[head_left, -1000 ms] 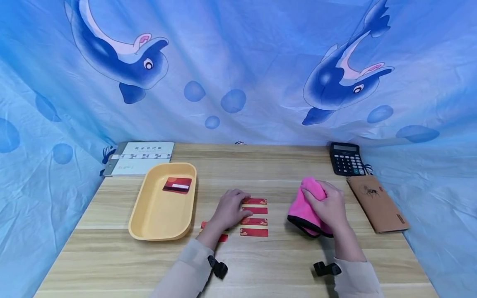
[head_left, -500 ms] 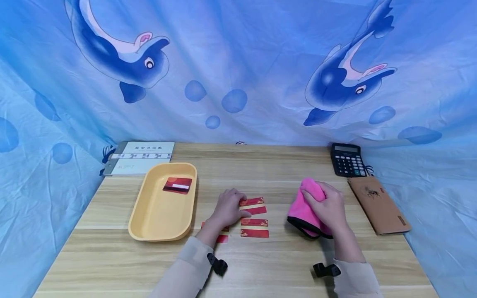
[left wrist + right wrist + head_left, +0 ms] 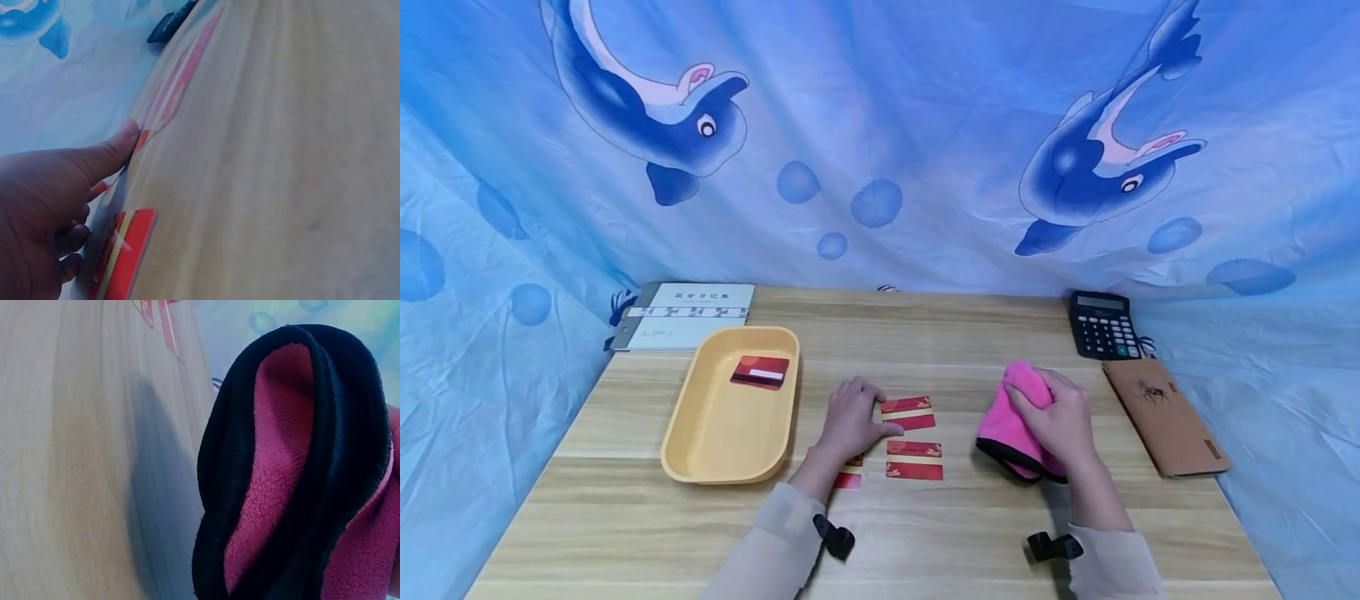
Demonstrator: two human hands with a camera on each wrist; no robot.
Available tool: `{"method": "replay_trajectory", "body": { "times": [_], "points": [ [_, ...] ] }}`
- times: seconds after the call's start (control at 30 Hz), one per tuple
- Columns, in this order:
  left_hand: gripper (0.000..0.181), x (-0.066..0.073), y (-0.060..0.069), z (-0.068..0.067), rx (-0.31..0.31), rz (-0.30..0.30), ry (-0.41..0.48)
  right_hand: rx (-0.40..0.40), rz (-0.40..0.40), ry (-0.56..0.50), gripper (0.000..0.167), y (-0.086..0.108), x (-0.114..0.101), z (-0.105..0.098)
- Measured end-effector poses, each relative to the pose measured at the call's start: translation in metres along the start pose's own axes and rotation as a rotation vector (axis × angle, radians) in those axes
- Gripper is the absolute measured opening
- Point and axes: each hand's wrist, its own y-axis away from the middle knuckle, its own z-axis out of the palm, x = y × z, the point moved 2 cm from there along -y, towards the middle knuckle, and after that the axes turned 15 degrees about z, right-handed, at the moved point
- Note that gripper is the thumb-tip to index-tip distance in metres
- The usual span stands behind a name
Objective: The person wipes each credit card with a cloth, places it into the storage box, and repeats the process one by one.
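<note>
Fingers of left hand [image 3: 850, 422] spread loosely, wide gap between thumb and forefinger; thumb tip at left end of upper card [image 3: 910, 412], forefinger contact unclear. Upper card and lower card [image 3: 914, 461] lie right of tray [image 3: 730, 437]. Third card [image 3: 849, 481], partly hidden by forearm [image 3: 815, 477], just beside tray's right wall. Right hand [image 3: 1062, 418]: fingers curled round pink cloth [image 3: 1013, 421], well right of tray.

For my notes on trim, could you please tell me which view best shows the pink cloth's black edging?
The right wrist view: the black edging appears large there, bordering the pink cloth. The head view shows it smaller, along the cloth's lower end; the left wrist view shows none I can identify.
</note>
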Motion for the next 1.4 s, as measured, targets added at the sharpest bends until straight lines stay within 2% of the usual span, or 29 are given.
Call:
{"method": "replay_trajectory", "body": {
  "times": [0.2,0.4,0.47,0.67,0.77,1.07,1.17,1.3,1.4],
  "points": [
    [0.056,-0.0010,-0.0003,-0.0012,-0.007,0.008,0.056,-0.004,0.004,0.005,0.026,0.0012,-0.0015,0.0004],
    [0.042,-0.0007,-0.0009,-0.0023,0.034,0.039,0.153,-0.003,0.010,0.012,0.027,0.0010,-0.0002,0.0010],
    [0.046,0.0000,-0.0012,-0.0030,0.032,0.044,0.135,-0.005,0.015,0.013,0.026,0.0006,0.0010,0.0013],
    [0.063,-0.0016,-0.0008,-0.0054,-0.034,0.026,-0.041,-0.012,0.028,0.022,0.026,0.0007,0.0043,0.0021],
    [0.061,-0.0021,-0.0025,-0.0068,-0.042,0.035,-0.036,-0.011,0.032,0.028,0.026,0.0006,0.0046,0.0020],
    [0.055,0.0003,-0.0039,-0.0078,-0.061,-0.011,0.100,-0.008,0.027,0.017,0.028,0.0015,0.0051,0.0024],
    [0.048,0.0019,-0.0031,-0.0082,-0.027,-0.016,0.218,-0.003,0.018,0.011,0.027,0.0013,0.0057,0.0030],
    [0.035,0.0025,-0.0030,-0.0079,0.051,0.001,0.374,0.000,0.010,0.007,0.027,0.0007,0.0060,0.0040],
    [0.029,0.0020,-0.0024,-0.0069,0.112,0.005,0.438,-0.012,0.017,0.012,0.028,0.0009,0.0055,0.0053]
  ]
}}
